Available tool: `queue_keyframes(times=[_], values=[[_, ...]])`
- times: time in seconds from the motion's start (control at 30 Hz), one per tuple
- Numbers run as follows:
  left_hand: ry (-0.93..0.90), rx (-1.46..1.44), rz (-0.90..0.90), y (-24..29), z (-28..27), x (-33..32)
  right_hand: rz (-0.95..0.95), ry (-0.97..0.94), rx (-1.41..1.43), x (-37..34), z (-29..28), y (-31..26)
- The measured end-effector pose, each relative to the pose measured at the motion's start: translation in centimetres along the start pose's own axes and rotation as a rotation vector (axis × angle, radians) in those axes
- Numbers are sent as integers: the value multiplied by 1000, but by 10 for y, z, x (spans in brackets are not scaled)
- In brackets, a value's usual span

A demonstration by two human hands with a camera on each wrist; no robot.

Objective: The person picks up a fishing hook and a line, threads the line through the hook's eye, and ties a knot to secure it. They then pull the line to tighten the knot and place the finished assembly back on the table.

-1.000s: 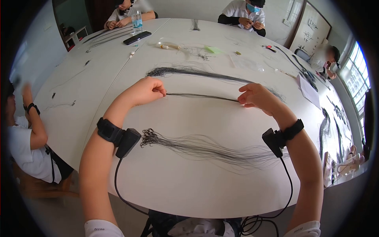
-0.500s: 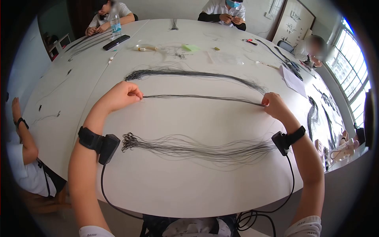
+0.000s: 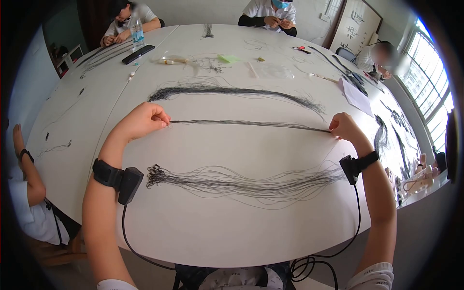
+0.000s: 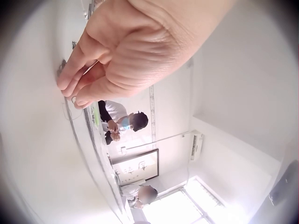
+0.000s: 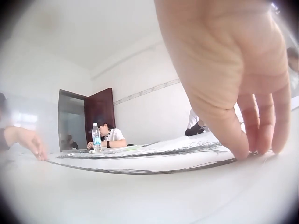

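A thin bundle of long, black, hair-like strands (image 3: 246, 123) runs nearly straight between the two hands, close over the white table. My left hand (image 3: 145, 121) pinches its left end between thumb and fingers; the left wrist view shows a small loop of strand (image 4: 74, 99) at those fingertips. At the other end, my right hand (image 3: 345, 127) pinches the strands, its fingertips low at the tabletop in the right wrist view. Beyond the hands lies a thicker black bundle (image 3: 232, 91), tangled at its left. Nearer me, a looser bundle (image 3: 241, 183) spreads out, with curled left ends.
On the far table are a phone (image 3: 138, 54), a water bottle (image 3: 137, 35), a green slip (image 3: 228, 58) and red-handled scissors (image 3: 302, 50). White paper (image 3: 355, 97) and more black bundles (image 3: 382, 133) lie rightward. Several people sit around. Cables (image 3: 124, 227) hang from both wrist cameras.
My right hand has moved rightward along the thin bundle, from loosely spread fingers to a pinch near its right end. The left hand keeps its pinch. The head view has turned rightward.
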State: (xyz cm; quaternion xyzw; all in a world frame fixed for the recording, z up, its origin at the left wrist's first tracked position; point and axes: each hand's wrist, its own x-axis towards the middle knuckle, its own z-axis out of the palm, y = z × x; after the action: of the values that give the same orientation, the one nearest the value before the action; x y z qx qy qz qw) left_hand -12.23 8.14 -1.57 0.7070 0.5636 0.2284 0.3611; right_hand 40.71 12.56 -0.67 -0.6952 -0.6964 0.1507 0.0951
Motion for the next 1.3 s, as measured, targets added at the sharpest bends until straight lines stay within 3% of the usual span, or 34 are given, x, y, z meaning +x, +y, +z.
queue_keyframes(times=[0.2,0.3,0.37,0.47,0.57,0.6,0.7,0.73,0.8,1.03,1.17,1.27,1.3], values=[[11,35,-12,2,0,0,-33,31,92,-18,-10,-11],[4,26,-5,1,0,1,-100,-69,146,-32,-10,-28],[7,39,-12,2,0,1,-384,-282,161,-41,-7,-34],[5,22,-29,0,-2,1,-279,-598,8,-54,-13,-43],[6,11,-35,0,-3,1,-254,-657,-57,-56,-19,-53],[8,12,-35,0,-3,1,-256,-655,-57,-54,-19,-56],[13,51,-23,-1,-3,1,-330,-345,-10,-44,-11,-65],[6,54,-21,0,-3,1,-333,-346,-9,-41,-6,-67],[4,62,-24,-1,-3,1,-531,-251,151,-33,4,-73],[150,71,-16,16,-7,-5,-579,-284,15,-14,22,-92],[280,18,8,35,-12,-16,-525,-235,102,-23,21,-113],[208,-50,21,39,-6,-16,-563,-174,124,-31,22,-143],[210,-48,18,44,-1,-17,-492,-257,239,-35,23,-157]])
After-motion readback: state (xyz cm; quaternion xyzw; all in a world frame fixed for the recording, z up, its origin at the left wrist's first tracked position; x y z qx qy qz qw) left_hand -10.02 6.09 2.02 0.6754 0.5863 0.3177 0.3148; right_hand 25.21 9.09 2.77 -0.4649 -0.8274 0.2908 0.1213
